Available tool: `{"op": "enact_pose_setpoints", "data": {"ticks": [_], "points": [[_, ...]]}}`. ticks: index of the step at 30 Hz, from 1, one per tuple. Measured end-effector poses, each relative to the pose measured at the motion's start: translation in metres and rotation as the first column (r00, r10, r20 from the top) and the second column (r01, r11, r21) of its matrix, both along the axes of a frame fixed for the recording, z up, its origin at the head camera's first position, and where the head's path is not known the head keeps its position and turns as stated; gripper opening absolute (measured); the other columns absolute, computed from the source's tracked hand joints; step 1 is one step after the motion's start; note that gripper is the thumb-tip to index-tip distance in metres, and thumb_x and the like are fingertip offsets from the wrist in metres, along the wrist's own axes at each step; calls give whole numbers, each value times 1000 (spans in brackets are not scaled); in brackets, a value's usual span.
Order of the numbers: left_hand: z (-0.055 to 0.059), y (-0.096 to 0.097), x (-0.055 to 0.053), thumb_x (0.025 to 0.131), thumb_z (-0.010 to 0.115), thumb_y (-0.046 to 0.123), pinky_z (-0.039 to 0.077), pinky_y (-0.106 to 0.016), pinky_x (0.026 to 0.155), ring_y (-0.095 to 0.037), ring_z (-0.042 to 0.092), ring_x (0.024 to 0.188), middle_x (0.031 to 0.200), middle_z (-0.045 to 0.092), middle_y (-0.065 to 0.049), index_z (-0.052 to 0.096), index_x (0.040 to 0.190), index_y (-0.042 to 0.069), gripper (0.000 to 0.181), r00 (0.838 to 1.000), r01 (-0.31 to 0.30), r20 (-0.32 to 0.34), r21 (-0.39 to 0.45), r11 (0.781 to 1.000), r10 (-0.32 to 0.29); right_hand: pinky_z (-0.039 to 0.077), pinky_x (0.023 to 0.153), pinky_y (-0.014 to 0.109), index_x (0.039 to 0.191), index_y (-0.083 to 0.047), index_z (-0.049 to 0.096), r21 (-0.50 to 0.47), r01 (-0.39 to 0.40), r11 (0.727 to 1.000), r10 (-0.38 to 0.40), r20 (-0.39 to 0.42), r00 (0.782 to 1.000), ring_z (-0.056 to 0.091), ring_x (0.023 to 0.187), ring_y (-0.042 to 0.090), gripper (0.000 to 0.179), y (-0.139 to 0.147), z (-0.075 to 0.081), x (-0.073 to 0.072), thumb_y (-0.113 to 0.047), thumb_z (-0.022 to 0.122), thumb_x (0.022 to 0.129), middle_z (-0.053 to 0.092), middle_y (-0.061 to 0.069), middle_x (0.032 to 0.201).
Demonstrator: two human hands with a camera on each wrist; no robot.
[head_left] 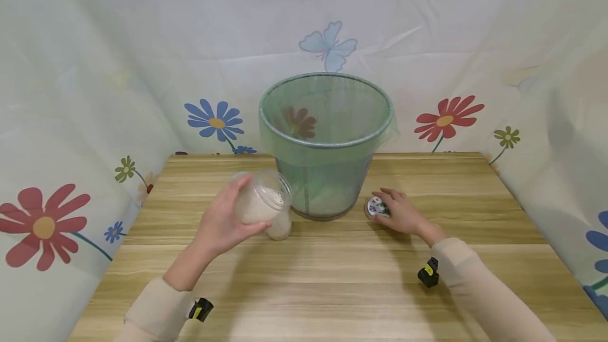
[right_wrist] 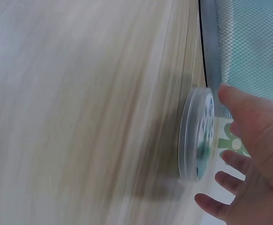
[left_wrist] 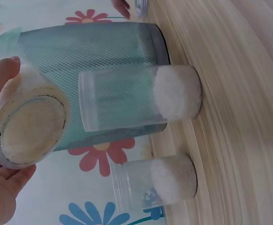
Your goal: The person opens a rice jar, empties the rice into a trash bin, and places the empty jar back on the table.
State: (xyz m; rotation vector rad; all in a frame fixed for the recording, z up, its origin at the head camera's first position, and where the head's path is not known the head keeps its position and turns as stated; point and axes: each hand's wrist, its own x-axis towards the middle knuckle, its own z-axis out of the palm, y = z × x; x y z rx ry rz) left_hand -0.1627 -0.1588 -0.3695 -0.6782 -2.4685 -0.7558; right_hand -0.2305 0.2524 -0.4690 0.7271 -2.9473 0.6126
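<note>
My left hand (head_left: 219, 225) grips a clear plastic jar (head_left: 254, 202) part-filled with white grains. It is tilted, its uncovered mouth toward the bin, and its round base (left_wrist: 32, 129) faces the left wrist camera. Below it, a nearer jar (left_wrist: 177, 93) and a farther jar (left_wrist: 173, 179) stand upright on the table, both lidless with white grains at the bottom. My right hand (head_left: 402, 214) hovers over a round, flower-patterned lid (right_wrist: 197, 136) lying flat on the table. Its fingers (right_wrist: 229, 182) are spread, and a gap shows between them and the lid.
A mesh bin (head_left: 328, 186) lined with a thin green bag stands at the back middle, between the jars and the lid. The wooden table (head_left: 304, 289) ends at a flower-printed curtain (head_left: 404, 9) behind and at both sides.
</note>
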Motion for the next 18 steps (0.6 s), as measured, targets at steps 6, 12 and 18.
{"op": "enact_pose_setpoints", "data": {"ticks": [6,12,18], "points": [[7,-6,0,56,85,40,50,-48,85,-31,52,111,126,51,-14,40,133,4,96,999,-20,34,-29,999,21,40,90,59,129,3,46,-12,14,1000,-14,-29,999,46,111,47,53,11,7,-5,-17,66,83,46,31,124],[13,-14,0,55,86,39,51,-47,82,-32,55,107,122,54,-16,41,131,2,96,1000,-27,13,-47,999,28,46,84,54,123,6,50,-45,59,997,-61,-55,997,54,102,41,44,19,21,-12,-10,63,84,56,27,111],[24,-23,-1,56,86,38,52,-48,77,-34,56,104,122,54,-19,40,131,1,96,999,-35,26,-49,998,36,52,74,49,117,5,53,-45,147,988,-149,-46,988,61,91,36,34,28,45,-15,-10,59,87,62,25,101]]}}
